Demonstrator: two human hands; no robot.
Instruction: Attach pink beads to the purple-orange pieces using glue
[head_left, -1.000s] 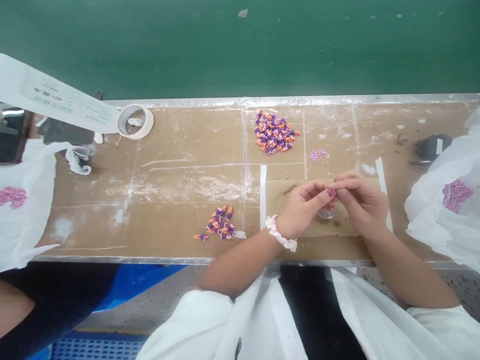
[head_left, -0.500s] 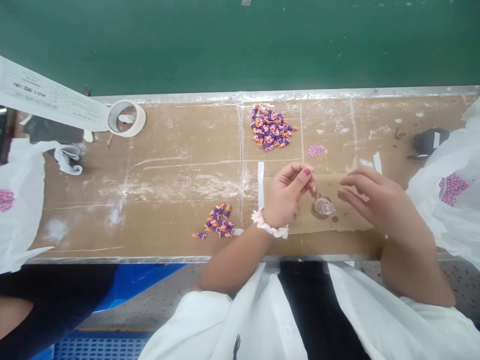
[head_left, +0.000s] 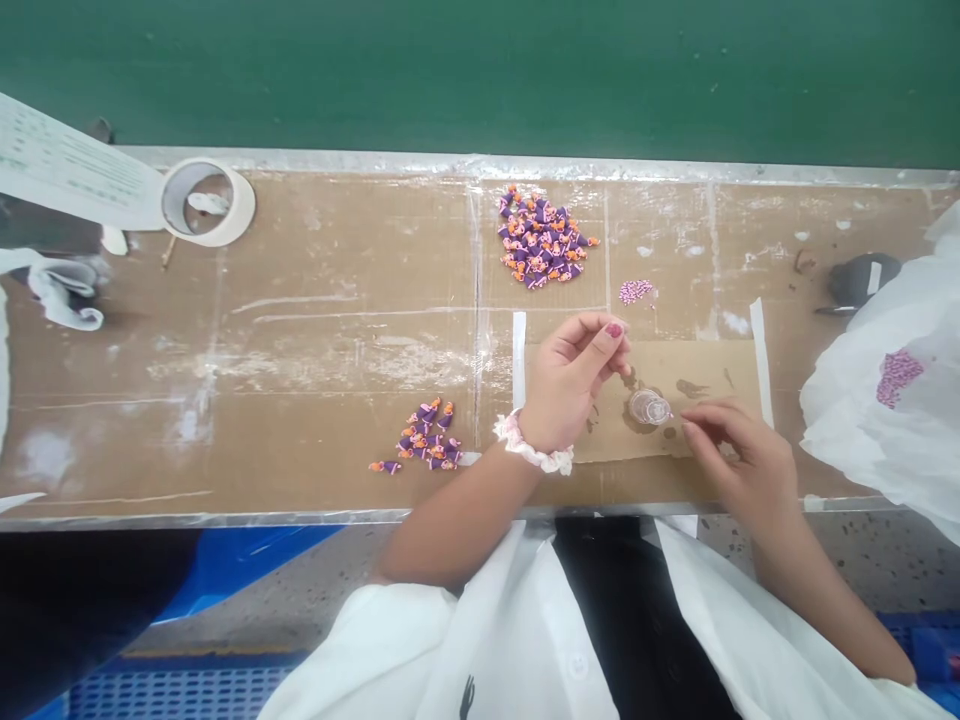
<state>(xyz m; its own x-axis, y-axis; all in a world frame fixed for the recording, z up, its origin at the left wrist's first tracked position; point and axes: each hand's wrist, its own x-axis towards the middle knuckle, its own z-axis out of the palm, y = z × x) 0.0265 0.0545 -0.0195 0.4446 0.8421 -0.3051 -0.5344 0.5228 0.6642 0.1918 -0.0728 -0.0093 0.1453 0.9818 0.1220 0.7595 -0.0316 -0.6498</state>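
My left hand [head_left: 574, 380] hovers over a cardboard sheet [head_left: 712, 365], thumb and forefinger pinched on something too small to name. Just right of it sits a small clear round dish [head_left: 649, 407] on a dark stain. My right hand [head_left: 739, 460] rests near the table's front edge, fingertips drawn together close to the dish's right side; whether they grip anything I cannot see. A big heap of purple-and-orange pieces [head_left: 538, 238] lies at the back, a smaller heap [head_left: 424, 445] to my left, and a little pile of pink beads [head_left: 636, 290] behind my left hand.
A roll of masking tape [head_left: 208, 201] and a printed paper [head_left: 67, 165] lie at the back left. White plastic bags with pink beads [head_left: 896, 395] bulge at the right. A dark object [head_left: 859, 280] sits at the back right. Green floor lies beyond the bench.
My hands, joined over the dish a second ago, have parted. The right hand has drawn back toward the front edge; the left stays pinched beside the dish.
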